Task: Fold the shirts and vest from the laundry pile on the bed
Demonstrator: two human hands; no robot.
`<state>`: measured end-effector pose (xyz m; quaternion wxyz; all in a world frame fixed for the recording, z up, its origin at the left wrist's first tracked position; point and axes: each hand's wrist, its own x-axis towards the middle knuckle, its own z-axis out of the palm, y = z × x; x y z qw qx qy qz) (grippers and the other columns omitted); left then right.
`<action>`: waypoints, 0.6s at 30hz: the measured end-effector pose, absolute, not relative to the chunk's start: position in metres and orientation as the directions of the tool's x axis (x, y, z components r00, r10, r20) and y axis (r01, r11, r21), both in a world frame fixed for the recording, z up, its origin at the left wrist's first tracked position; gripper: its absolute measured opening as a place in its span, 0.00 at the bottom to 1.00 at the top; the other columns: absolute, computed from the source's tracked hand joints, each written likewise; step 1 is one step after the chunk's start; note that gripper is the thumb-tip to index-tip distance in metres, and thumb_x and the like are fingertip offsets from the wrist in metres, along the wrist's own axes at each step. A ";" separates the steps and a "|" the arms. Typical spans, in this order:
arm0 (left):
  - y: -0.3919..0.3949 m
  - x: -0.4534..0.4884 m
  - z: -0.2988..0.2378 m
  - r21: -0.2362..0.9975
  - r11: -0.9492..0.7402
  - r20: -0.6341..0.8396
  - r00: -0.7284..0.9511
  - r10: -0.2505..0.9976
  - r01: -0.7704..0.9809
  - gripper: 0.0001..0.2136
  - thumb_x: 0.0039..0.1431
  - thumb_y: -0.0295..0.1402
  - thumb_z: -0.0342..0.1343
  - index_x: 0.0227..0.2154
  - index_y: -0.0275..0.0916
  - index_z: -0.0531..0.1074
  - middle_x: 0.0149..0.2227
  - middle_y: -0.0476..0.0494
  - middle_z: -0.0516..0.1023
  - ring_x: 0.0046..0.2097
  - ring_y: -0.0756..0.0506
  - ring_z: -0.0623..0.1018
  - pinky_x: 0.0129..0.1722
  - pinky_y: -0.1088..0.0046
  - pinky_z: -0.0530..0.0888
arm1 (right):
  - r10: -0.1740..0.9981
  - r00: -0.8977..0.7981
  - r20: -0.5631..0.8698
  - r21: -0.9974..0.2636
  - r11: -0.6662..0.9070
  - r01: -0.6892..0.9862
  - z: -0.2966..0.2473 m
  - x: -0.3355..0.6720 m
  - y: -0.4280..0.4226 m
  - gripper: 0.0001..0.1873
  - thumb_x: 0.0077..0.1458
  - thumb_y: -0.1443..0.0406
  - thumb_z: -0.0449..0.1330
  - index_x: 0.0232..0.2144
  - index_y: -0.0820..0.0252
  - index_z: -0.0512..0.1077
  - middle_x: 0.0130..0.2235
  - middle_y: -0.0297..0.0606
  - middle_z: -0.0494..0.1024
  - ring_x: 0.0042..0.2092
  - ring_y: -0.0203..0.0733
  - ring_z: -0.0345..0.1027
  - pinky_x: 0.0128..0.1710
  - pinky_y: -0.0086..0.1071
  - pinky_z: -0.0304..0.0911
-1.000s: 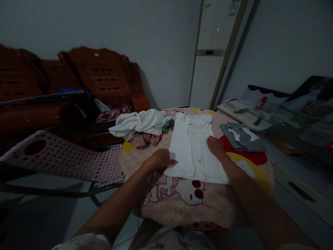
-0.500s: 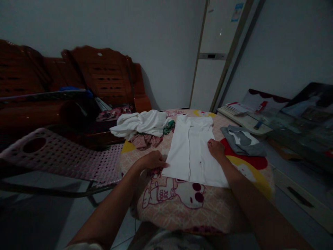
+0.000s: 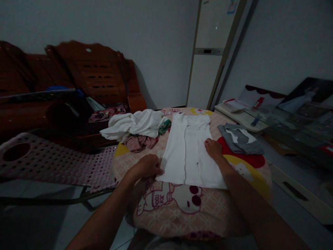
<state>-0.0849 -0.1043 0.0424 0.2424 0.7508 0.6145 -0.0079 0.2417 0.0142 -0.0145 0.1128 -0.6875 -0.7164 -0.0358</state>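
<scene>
From my head view, the white garment (image 3: 191, 149) lies flat in front of me on the printed tablecloth (image 3: 223, 210), its hem towards me and a long wavy seam running up its middle. Taking it as the clock's centre, my left hand (image 3: 148, 166) is at eight o'clock, thumb and fingers together, pinched, as it looks, on the edge close to the near corner. My right hand (image 3: 214, 148) is at three o'clock, fingers curled together on the opposite edge, farther up. I judge the step in hand to be drawing the cloth straight and smooth between my two hands; the next move calls for an even, gentle pull, since shallow creases run down the right half. At ten o'clock a crumpled white cloth (image 3: 137, 123) sits on a dusty-pink cloth (image 3: 140, 143), with a bit of green cloth (image 3: 164, 127) beside it. Just past two o'clock is a folded grey garment (image 3: 243, 149) with a white print. As for writing, the dog figure (image 3: 186, 203) at six o'clock wears small lettering (image 3: 157, 200) that I can't read surely. At half past twelve, a tall white unit (image 3: 204, 78) carries a blue label (image 3: 231, 7), too small to read. I can make out no brand name.
</scene>
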 end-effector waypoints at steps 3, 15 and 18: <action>-0.085 -0.061 0.040 0.367 -0.287 0.062 0.285 0.957 0.885 0.13 0.57 0.38 0.56 0.40 0.35 0.77 0.39 0.38 0.81 0.40 0.43 0.79 0.40 0.69 0.72 | 0.978 -0.018 0.208 -0.103 0.040 0.994 -0.014 0.241 0.014 0.14 0.63 0.62 0.50 0.41 0.58 0.75 0.37 0.44 0.81 0.38 0.44 0.73 0.34 0.31 0.55; -0.054 -0.051 -0.021 0.174 -0.518 0.047 0.518 0.854 0.837 0.31 0.66 0.47 0.47 0.66 0.36 0.53 0.68 0.30 0.53 0.69 0.35 0.55 0.65 0.49 0.53 | 0.971 0.177 0.160 -0.893 0.065 0.446 -0.018 0.262 0.022 0.08 0.47 0.60 0.59 0.24 0.58 0.71 0.18 0.31 0.71 0.21 0.36 0.63 0.20 0.27 0.53; -0.045 -0.040 0.003 0.241 -0.519 0.071 0.519 0.852 0.820 0.25 0.62 0.39 0.55 0.60 0.37 0.63 0.63 0.31 0.65 0.64 0.36 0.66 0.62 0.54 0.62 | 0.972 0.232 0.037 -0.996 0.016 0.091 -0.015 0.272 0.023 0.13 0.42 0.55 0.61 0.24 0.59 0.69 0.15 0.26 0.66 0.14 0.31 0.55 0.13 0.25 0.46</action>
